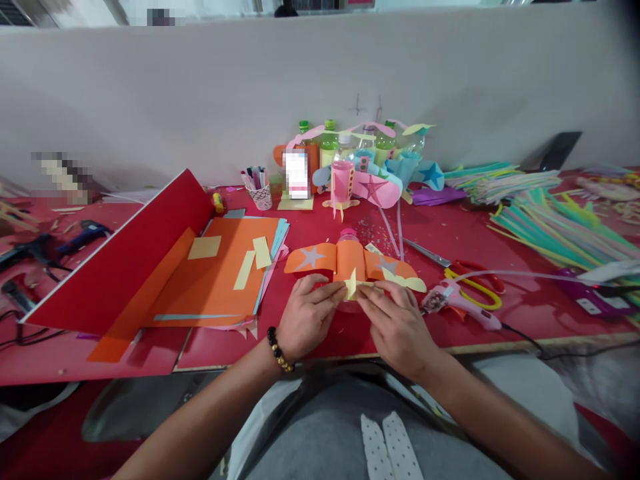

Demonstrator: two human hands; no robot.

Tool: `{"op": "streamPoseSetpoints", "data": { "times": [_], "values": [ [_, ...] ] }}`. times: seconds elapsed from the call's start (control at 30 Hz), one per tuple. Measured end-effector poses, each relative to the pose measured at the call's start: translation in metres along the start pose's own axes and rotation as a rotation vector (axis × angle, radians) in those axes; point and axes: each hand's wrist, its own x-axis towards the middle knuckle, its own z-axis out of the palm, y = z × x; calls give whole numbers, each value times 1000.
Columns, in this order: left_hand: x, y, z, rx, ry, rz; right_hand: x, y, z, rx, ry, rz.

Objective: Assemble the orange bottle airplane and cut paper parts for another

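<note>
A plastic bottle (pixel 349 233) with a pink cap lies on the table, its cap end away from me. Orange paper (pixel 350 260) wraps its middle, and orange paper wings with grey-blue stars (pixel 311 257) spread to both sides. At its near end is a pale yellow paper piece (pixel 353 285) with an upright fin. My left hand (pixel 311 313) presses its fingertips on the left side of this piece. My right hand (pixel 397 320) holds the right side, fingers together. A leaf-shaped yellow paper strip (pixel 407 280) lies by the right wing. The fingers partly hide the bottle's base.
A pink glue gun (pixel 467 307) and scissors (pixel 473 289) lie to the right, near bundles of coloured strips (pixel 565 227). Orange paper sheets (pixel 220 267) and a leaning red board (pixel 120 253) are left. Decorated bottles (pixel 344 177), a phone (pixel 297 175) and a pen cup (pixel 260 195) stand behind.
</note>
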Motion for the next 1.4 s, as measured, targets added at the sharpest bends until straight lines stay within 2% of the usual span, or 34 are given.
{"op": "streamPoseSetpoints", "data": {
  "times": [0.27, 0.37, 0.57, 0.7, 0.87, 1.07, 1.4],
  "values": [
    [-7, -6, 5, -78, 74, -4, 3, 2, -1, 17, 28, -21],
    [-7, -6, 4, -40, 70, -6, 3, 3, -2, 21, 31, -22],
    [-14, -3, 0, 100, 71, 75, 2, 1, -2, 11, 35, -11],
    [-22, -2, -3, 103, 37, 100, 3, 0, -2, 6, 36, -8],
    [-18, 4, -4, -2, 136, 28, 2, 0, -2, 6, 11, 1],
    [-7, 10, 1, -98, 111, -30, 6, 0, -5, 13, 4, -1],
    [-13, 10, 10, -99, 108, -71, 14, -1, -4, 10, -68, -17]
  ]
}}
